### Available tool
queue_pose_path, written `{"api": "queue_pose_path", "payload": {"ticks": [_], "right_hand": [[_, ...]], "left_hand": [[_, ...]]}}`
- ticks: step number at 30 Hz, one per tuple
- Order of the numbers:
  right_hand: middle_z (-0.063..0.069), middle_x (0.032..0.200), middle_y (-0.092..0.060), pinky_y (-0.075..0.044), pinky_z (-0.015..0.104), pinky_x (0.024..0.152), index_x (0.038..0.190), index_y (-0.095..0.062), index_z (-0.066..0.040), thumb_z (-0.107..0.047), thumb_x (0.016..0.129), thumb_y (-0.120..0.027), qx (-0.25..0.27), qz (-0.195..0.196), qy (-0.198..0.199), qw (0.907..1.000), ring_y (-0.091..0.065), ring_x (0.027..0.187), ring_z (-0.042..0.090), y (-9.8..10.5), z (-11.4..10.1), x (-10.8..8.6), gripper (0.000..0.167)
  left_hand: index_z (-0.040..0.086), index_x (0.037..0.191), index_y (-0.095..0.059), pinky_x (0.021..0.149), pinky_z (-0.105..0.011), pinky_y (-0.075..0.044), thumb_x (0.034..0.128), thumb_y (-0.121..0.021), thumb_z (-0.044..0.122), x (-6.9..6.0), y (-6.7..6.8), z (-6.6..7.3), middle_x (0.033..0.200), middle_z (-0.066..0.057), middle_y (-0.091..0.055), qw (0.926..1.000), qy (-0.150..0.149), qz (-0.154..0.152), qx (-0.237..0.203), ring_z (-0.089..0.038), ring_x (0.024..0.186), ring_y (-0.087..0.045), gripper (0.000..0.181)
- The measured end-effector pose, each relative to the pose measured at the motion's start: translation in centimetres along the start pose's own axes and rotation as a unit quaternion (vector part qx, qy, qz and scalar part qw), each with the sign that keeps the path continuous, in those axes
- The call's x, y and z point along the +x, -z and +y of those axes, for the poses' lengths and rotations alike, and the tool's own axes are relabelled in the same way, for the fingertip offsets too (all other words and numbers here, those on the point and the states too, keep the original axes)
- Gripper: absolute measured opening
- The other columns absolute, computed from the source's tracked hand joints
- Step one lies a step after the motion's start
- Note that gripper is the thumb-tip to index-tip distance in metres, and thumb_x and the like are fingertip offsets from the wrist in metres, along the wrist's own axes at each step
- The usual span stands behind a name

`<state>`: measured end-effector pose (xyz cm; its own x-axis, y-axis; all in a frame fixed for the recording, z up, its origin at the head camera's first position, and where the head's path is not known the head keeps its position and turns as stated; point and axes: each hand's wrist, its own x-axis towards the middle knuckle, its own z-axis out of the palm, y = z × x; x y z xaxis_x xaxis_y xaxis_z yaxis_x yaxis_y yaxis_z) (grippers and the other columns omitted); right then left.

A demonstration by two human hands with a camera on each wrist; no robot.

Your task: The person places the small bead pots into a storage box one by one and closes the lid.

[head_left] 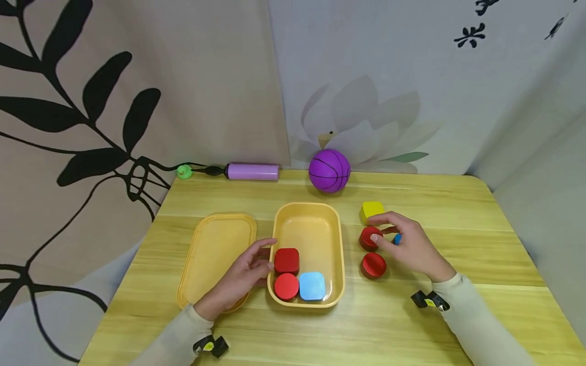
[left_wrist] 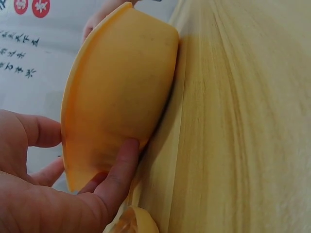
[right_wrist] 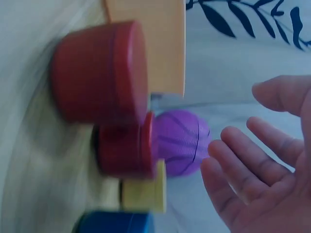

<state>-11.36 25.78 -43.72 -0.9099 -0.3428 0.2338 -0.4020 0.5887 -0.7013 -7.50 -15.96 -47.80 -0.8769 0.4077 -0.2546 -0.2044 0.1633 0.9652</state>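
Observation:
A yellow plastic container (head_left: 310, 229) holds a red square block (head_left: 287, 261), a red round block (head_left: 286, 286) and a light blue square block (head_left: 312, 285). My left hand (head_left: 247, 269) touches its left wall and rim from outside; the left wrist view shows the fingers against the outer wall (left_wrist: 116, 87). Over a red round block (head_left: 369, 238) on the table hovers my right hand (head_left: 409, 244), fingers spread. The right wrist view shows a gap between that hand (right_wrist: 262, 165) and the blocks. Another red round block (head_left: 373, 265) lies nearer; a blue block (head_left: 397, 239) is partly hidden.
A yellow square block (head_left: 372, 210) lies beyond the right hand. The container's yellow lid (head_left: 215, 254) lies left, partly under the left arm. At the table's back edge are a purple ball (head_left: 329, 171), a lilac cylinder (head_left: 253, 172) and a small green toy (head_left: 184, 172).

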Motion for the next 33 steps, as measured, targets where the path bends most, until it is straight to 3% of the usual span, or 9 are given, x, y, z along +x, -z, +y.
{"api": "queue_pose_path", "payload": {"ticks": [4,10,16,20,22,24,27,33], "right_hand": [[0.005,0.129,-0.073,-0.06,0.04,0.096,0.132,-0.069,-0.011,-0.016,0.098,-0.076,-0.018,0.012,-0.026,0.9994,-0.071,0.115,0.031,0.9,1.5,-0.8,0.034],[0.007,0.133,-0.072,-0.044,0.009,0.103,0.135,-0.067,-0.01,-0.019,0.099,-0.076,-0.042,0.015,-0.061,0.9971,-0.067,0.124,0.034,1.6,3.4,-2.1,0.037],[0.014,0.138,-0.069,-0.051,0.028,0.109,0.14,-0.064,-0.008,-0.027,0.102,-0.073,-0.042,-0.004,-0.105,0.9936,-0.063,0.127,0.033,2.0,5.2,-3.5,0.044],[0.017,0.142,-0.066,-0.046,0.01,0.101,0.143,-0.06,-0.005,-0.028,0.101,-0.074,-0.032,-0.02,-0.122,0.9918,-0.062,0.128,0.034,2.2,5.9,-4.0,0.05],[0.019,0.145,-0.063,-0.05,0.015,0.103,0.146,-0.057,-0.004,-0.027,0.101,-0.075,-0.026,-0.031,-0.126,0.9912,-0.061,0.13,0.037,2.3,6.2,-4.1,0.055],[0.021,0.148,-0.06,-0.056,0.032,0.105,0.15,-0.052,-0.002,-0.026,0.099,-0.077,-0.026,-0.044,-0.13,0.9902,-0.06,0.131,0.041,2.3,6.4,-4.3,0.061],[0.024,0.153,-0.054,-0.051,0.056,0.105,0.153,-0.046,0.001,-0.023,0.096,-0.081,-0.022,-0.059,-0.135,0.9889,-0.058,0.133,0.046,2.3,6.6,-4.4,0.071],[0.027,0.151,-0.054,-0.052,0.056,0.103,0.153,-0.049,0.001,-0.019,0.093,-0.083,-0.02,-0.071,-0.15,0.9859,-0.06,0.13,0.048,2.5,6.7,-4.7,0.072]], "left_hand": [[0.022,0.163,-0.036,0.09,-0.042,-0.062,0.1088,-0.058,0.016,0.0,0.1,0.1,0.15,-0.021,-0.049,1.0,-0.002,0.001,0.0,-0.029,0.122,-0.063,0.059],[0.022,0.163,-0.036,0.089,-0.04,-0.062,0.1088,-0.058,0.016,-0.1,0.0,-0.1,0.149,-0.021,-0.049,1.0,0.003,0.003,-0.003,-0.028,0.121,-0.063,0.059],[0.02,0.163,-0.036,0.091,-0.04,-0.061,0.1085,-0.058,0.016,0.1,0.0,-0.3,0.152,-0.021,-0.048,1.0,0.002,-0.001,0.001,-0.028,0.123,-0.063,0.06],[0.018,0.164,-0.034,0.09,-0.04,-0.062,0.1086,-0.057,0.016,0.2,0.1,-0.3,0.153,-0.023,-0.046,0.9999,-0.009,-0.007,0.001,-0.028,0.123,-0.063,0.06],[0.017,0.164,-0.034,0.09,-0.039,-0.062,0.1087,-0.057,0.016,0.2,0.1,-0.2,0.153,-0.023,-0.045,0.9999,-0.009,-0.01,-0.003,-0.028,0.122,-0.063,0.06],[0.018,0.164,-0.034,0.09,-0.039,-0.062,0.1086,-0.058,0.016,0.3,0.2,-0.2,0.153,-0.022,-0.045,0.9999,-0.005,-0.01,-0.006,-0.027,0.122,-0.064,0.06],[0.019,0.163,-0.035,0.09,-0.039,-0.062,0.1084,-0.058,0.015,0.2,0.2,-0.1,0.153,-0.02,-0.046,0.9999,0.0,-0.01,-0.01,-0.027,0.123,-0.064,0.06],[0.021,0.163,-0.035,0.09,-0.04,-0.062,0.1083,-0.057,0.016,0.2,0.2,-0.1,0.154,-0.02,-0.046,0.9998,-0.003,-0.013,-0.013,-0.028,0.123,-0.063,0.06]]}}
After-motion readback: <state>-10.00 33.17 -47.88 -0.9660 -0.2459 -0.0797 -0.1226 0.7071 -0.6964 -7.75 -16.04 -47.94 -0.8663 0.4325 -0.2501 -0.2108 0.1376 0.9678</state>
